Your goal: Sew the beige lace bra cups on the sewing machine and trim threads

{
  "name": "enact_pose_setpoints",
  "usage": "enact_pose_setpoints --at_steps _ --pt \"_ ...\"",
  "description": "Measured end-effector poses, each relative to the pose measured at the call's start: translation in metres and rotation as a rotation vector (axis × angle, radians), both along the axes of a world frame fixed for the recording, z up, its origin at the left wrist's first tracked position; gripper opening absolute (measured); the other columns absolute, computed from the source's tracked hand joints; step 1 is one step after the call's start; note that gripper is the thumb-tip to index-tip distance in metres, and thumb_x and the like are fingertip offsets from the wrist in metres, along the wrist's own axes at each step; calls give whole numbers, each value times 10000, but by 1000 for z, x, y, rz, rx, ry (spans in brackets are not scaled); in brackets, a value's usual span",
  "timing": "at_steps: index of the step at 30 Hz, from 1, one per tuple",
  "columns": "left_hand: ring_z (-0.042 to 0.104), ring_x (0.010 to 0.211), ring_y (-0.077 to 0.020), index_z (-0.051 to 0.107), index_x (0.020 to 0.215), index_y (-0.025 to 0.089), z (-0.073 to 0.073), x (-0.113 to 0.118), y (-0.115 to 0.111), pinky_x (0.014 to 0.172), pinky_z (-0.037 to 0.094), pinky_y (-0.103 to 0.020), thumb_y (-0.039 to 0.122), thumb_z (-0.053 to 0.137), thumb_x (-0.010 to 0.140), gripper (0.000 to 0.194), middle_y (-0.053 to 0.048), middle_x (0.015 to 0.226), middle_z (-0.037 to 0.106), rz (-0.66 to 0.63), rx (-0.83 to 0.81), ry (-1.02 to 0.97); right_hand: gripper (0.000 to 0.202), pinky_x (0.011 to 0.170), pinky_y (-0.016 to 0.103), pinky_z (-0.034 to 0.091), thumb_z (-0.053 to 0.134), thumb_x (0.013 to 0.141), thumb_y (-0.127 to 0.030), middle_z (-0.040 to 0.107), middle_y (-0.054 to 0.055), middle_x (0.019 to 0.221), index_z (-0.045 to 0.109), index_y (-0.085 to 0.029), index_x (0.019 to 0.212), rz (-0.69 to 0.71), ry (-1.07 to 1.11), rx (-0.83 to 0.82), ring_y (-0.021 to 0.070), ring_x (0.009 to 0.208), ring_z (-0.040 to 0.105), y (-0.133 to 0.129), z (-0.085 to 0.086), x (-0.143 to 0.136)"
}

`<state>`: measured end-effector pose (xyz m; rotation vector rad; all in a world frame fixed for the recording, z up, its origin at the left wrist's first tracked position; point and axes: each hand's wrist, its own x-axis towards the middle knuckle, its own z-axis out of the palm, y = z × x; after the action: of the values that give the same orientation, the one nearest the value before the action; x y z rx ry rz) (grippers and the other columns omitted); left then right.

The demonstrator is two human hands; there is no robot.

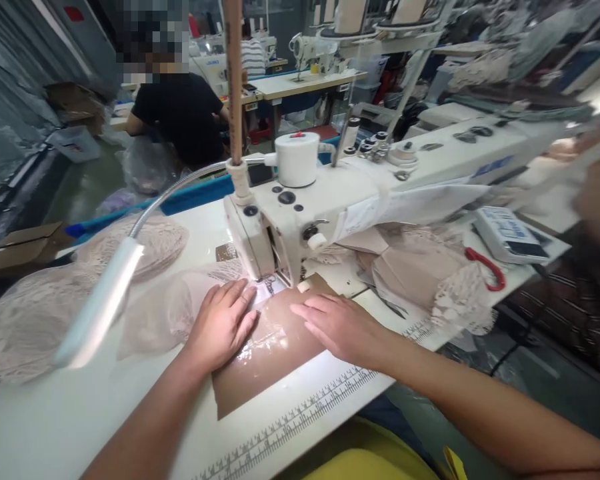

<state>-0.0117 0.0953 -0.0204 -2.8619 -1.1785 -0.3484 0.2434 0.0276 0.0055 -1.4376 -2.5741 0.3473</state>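
Note:
A brown, shiny-topped piece of material lies on the white sewing table in front of the needle area of a white sewing machine. My left hand rests on its left side, fingers stretched out toward the presser foot. On the right part lies my right hand, palm down with fingers extended. Neither hand is wrapped round anything. Sheer beige lace fabric sits just beyond my left hand, partly under the machine head. The needle itself is hidden behind the head.
A lamp on a bendable arm hangs over the left side, near lace bundles. At right are beige fabric pieces, red-handled scissors and a white control box. A ruler strip runs along the front edge. A person sits ahead.

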Motion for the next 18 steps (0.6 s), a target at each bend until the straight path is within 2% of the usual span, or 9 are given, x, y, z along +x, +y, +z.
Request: enact_pose_setpoints --at_steps 3,6,9,12,15,18 --pt "479 1200 -354 547 1258 139 -2 -2 2 959 412 -528 396 448 905 448 -183 1316 531 7 -3 -20 316 783 321 458 400 913 -151 635 96 974 582 -143 1171 -105 -42 35 200 886 569 -26 -1 25" --pt "496 1189 -354 568 1234 135 -3 -5 3 950 427 -516 403 452 899 444 -179 1299 548 32 4 -50 314 829 339 454 382 910 -134 632 130 1034 620 -105 1114 -237 -63 191 222 943 558 -41 -8 55" --pt "527 1159 -343 603 1182 138 -6 -8 6 942 440 -509 384 437 901 409 -170 1277 570 74 11 -87 303 829 366 465 403 889 -135 627 157 1059 647 -80 1061 -323 -139 270 251 960 560 -37 -15 79" --pt "569 1123 -316 653 1079 148 -6 -12 12 947 458 -485 343 407 909 357 -147 1227 613 117 -40 -151 326 839 370 479 418 879 -125 632 147 1105 634 -91 1121 -385 -204 253 250 977 579 -24 -14 90" --pt "602 1082 -284 668 979 164 7 -17 10 922 495 -439 305 412 903 302 -122 1174 646 150 -172 -198 353 857 380 484 408 882 -115 636 148 1136 618 -102 1165 -385 -217 218 246 990 597 -14 -10 93" --pt "593 1102 -243 665 914 185 33 -18 -12 927 507 -381 244 438 893 235 -97 1154 656 11 -363 -188 367 841 376 492 403 886 -113 647 150 1119 597 -106 1197 -254 -150 191 236 981 604 -15 -10 92"
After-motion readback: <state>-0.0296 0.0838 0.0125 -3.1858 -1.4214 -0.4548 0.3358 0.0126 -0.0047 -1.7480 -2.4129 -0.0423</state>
